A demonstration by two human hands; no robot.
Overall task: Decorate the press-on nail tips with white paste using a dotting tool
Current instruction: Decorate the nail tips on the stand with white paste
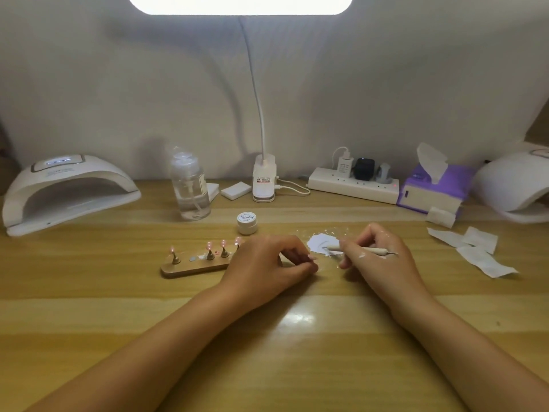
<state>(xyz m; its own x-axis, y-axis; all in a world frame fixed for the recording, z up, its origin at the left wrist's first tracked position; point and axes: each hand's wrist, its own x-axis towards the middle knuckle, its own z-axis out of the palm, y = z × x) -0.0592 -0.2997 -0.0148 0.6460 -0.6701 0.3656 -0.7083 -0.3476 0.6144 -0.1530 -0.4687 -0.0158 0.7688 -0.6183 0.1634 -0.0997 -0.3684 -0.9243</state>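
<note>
Across the right hand, dotting tool runs left-right, tip seemingly toward paste.

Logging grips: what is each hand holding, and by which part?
Right hand pinches the dotting tool near its working tip. Left hand: curled, contents unclear.

Four pink nail tips stand upright on small pegs along a wooden strip near the middle of the table. To the right of the strip, a smear of white paste lies on the table. The pale-handled dotting tool lies almost level in the right hand, its left end in the paste.
</note>
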